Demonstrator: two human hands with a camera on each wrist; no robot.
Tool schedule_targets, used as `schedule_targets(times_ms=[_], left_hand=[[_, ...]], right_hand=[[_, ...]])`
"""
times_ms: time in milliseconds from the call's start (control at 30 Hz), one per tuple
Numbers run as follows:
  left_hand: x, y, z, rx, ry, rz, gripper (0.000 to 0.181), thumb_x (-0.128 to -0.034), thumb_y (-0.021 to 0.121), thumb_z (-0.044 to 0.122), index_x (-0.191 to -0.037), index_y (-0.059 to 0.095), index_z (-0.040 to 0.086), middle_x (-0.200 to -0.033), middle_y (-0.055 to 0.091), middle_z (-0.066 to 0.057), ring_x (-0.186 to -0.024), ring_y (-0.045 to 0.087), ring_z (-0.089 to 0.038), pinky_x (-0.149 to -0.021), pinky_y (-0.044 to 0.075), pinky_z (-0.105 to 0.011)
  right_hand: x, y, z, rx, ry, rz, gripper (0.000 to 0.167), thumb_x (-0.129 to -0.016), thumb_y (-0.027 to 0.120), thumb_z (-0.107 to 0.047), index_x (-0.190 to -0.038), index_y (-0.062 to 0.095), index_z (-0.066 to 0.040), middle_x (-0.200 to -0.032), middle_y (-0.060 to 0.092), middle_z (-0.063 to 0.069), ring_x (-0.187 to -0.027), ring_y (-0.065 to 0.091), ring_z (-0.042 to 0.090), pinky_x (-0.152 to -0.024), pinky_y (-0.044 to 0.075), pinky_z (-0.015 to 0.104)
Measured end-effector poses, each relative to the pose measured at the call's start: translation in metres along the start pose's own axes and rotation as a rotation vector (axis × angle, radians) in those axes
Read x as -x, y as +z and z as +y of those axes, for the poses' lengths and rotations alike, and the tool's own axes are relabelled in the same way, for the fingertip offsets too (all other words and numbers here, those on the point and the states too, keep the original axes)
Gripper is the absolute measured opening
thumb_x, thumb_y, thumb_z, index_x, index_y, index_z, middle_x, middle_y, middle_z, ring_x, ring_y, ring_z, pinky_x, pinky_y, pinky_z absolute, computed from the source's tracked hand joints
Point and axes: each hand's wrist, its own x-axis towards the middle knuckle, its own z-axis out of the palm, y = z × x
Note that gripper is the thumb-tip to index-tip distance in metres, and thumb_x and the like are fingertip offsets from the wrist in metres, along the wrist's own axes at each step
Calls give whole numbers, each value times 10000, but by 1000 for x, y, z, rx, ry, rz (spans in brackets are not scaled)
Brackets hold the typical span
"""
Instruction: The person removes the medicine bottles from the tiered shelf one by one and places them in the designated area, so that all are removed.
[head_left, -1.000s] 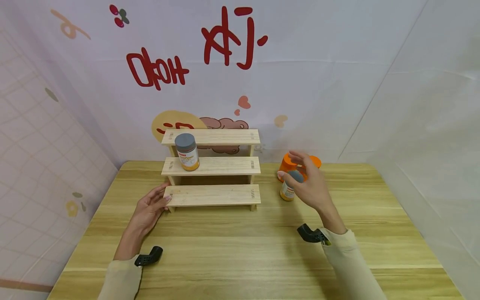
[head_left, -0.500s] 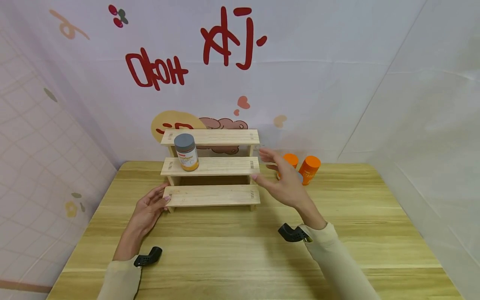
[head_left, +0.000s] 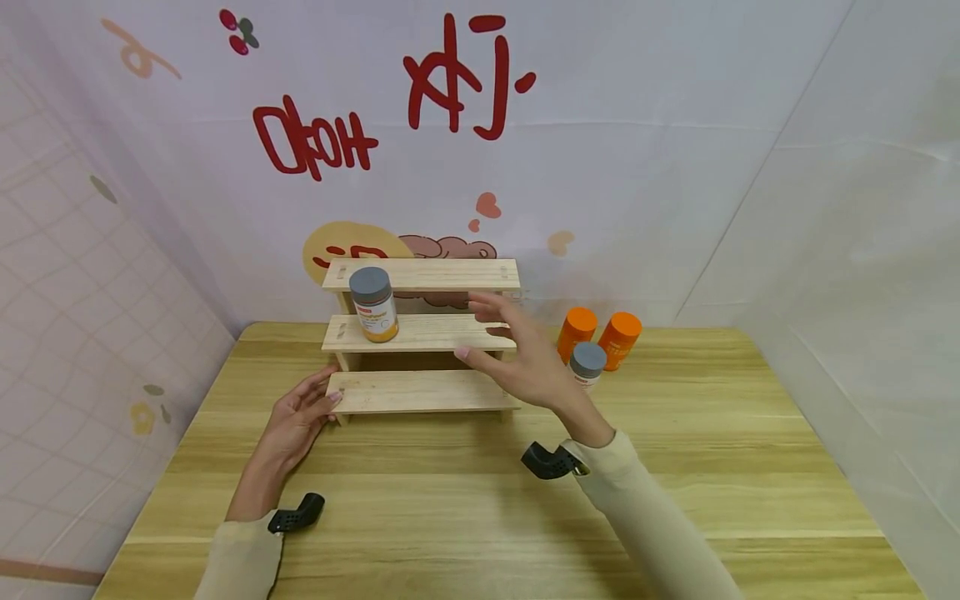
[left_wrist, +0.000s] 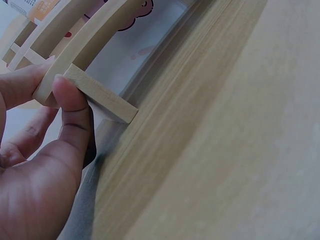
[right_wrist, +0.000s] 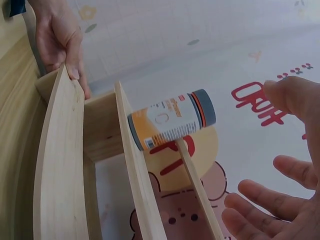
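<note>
A three-tier wooden shelf rack stands on the table against the wall. My left hand grips the left end of its lowest board; in the left wrist view the thumb presses near the board's end. A supplement bottle with a grey lid stands upright at the left of the middle tier. My right hand is spread before the rack's right side, holding nothing. In the right wrist view its fingers are apart from the bottle.
To the right of the rack, two orange bottles stand near the wall, with another grey-lidded bottle before them, partly hidden by my right arm. The wooden table extends in front. Printed white sheets line the back and sides.
My right hand has moved left from the grey-lidded bottle on the table to in front of the rack's right part. The left hand keeps its grip on the rack.
</note>
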Motion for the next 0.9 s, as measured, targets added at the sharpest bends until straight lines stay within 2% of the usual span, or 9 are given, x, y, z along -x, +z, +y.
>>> schedule_targets(times_ms=[167,433,700,833,900], left_hand=[[-1,0,0,-4,3,7,646,-1015,635,60,-1583,334,-2,-1228,604,79,-966,598,-55,-729,522,-198],[-1,-2,-2,16,4,14,600,-1011,637,46,-1561,397,31,-1189,621,56,-925,606,-65,-708,534,-212],[-1,-3,-2,23,10,6,597,-1013,628,37,-1564,397,37,-1193,624,55,-932,600,-60,-712,535,-209],[-1,-3,-3,23,15,2,591,-1016,627,43,-1563,401,42,-1196,624,62,-930,599,-52,-716,533,-208],[-1,-3,-3,19,15,-5,599,-1017,629,52,-1567,394,42,-1198,622,66,-932,598,-49,-721,533,-207]], right_hand=[[-10,8,-5,-40,6,-30,676,-939,765,-339,-1528,435,-310,-1486,547,-11,-1346,548,290,-1127,452,554],[-26,21,-7,-108,57,-72,657,-947,748,-352,-1525,435,-341,-1437,583,-33,-1338,563,258,-1143,455,451],[-44,33,-8,-151,87,-109,659,-962,727,-338,-1548,433,-270,-1432,584,9,-1305,584,235,-1133,468,457],[-52,39,-7,-181,93,-125,683,-974,718,-324,-1571,406,-210,-1449,566,38,-1333,569,281,-1145,448,515],[-56,42,-7,-190,103,-133,682,-977,717,-323,-1572,403,-217,-1461,559,32,-1360,552,281,-1155,437,516]])
